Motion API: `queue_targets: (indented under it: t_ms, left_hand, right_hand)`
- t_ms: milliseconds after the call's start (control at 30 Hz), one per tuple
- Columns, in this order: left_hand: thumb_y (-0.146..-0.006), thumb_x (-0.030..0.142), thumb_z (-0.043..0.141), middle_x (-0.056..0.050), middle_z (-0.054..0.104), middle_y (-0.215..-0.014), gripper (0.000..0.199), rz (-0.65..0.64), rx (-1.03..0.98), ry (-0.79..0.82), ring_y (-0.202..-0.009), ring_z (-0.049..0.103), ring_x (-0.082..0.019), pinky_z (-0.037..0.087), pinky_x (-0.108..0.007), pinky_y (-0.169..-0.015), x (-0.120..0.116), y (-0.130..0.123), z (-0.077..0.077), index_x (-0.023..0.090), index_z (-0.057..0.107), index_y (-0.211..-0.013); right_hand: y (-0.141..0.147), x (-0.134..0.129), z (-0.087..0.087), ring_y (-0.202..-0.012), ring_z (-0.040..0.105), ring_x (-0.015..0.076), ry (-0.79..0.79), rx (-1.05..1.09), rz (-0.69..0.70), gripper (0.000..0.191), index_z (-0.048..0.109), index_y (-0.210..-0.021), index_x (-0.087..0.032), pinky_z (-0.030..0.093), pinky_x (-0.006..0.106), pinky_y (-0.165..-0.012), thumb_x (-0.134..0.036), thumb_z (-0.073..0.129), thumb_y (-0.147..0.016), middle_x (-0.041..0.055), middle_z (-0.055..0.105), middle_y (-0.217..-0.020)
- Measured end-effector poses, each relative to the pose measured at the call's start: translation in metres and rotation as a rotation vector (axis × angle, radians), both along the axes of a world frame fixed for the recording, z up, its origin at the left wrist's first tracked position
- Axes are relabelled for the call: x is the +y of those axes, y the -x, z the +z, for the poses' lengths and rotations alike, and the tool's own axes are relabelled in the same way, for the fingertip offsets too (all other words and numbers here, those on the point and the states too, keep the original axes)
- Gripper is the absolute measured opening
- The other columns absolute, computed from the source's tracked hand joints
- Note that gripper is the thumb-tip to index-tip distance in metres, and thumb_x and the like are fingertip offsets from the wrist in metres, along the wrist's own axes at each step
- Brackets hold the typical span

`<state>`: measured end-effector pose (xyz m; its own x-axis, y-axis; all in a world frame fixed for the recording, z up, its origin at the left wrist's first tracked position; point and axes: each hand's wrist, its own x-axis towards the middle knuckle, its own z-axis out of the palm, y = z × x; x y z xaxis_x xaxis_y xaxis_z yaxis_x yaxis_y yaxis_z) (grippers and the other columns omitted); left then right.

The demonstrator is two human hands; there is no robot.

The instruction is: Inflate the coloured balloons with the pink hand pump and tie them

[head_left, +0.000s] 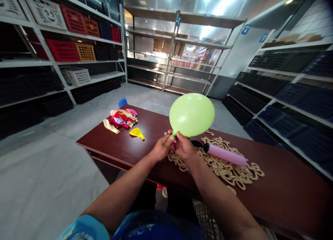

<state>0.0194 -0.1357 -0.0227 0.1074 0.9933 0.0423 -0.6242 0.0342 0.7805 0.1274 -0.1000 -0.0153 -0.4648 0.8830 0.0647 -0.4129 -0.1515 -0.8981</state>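
An inflated light green balloon (191, 115) is held over the table by its neck, which points down and left. My left hand (163, 148) pinches the end of the neck, its fingers closed. Right beside it, my right hand (184, 145) is closed on the neck near the balloon's body. The fingers hide most of the neck, and I cannot tell whether it is knotted. Just right of my right hand, a pink balloon pump (226, 154) with a black end lies on a heap of beige cord-like loops (221, 172).
On the left of the dark brown table (104, 153) lies a pile of uninflated balloons (122, 118), mostly red, with a yellow balloon (137, 132) apart from it. Shelves with crates (62, 50) stand left; metal racks (171, 56) stand behind. Dark bins (299, 94) fill shelves on the right.
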Motion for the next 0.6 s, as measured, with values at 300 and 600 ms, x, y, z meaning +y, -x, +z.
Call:
queue_targets:
  t_ms: [300,600]
  left_hand:
    - [-0.079,0.024,0.054,0.005,0.031,-0.051,0.019,0.070,-0.395,0.259,-0.041,0.035,-0.005,0.021,-0.015,-0.036,0.030,0.028,-0.003,0.016,0.042,-0.066]
    - [-0.083,0.021,0.049,0.004,0.038,-0.057,0.011,0.062,-0.551,0.296,-0.045,0.039,-0.005,0.028,-0.016,-0.038,0.044,0.052,-0.022,0.013,0.049,-0.075]
  right_hand:
    - [0.003,0.021,0.019,-0.072,0.058,0.0169,-0.227,-0.647,-0.185,0.038,0.062,-0.092,-0.018,0.047,0.034,-0.068,-0.038,0.069,-0.061,0.0043,0.065,-0.084]
    - [0.001,0.050,0.004,-0.100,0.050,0.0293,-0.608,-1.741,-0.472,0.027,0.068,-0.077,-0.017,0.037,0.039,-0.083,-0.041,0.058,-0.070,0.0134,0.063,-0.098]
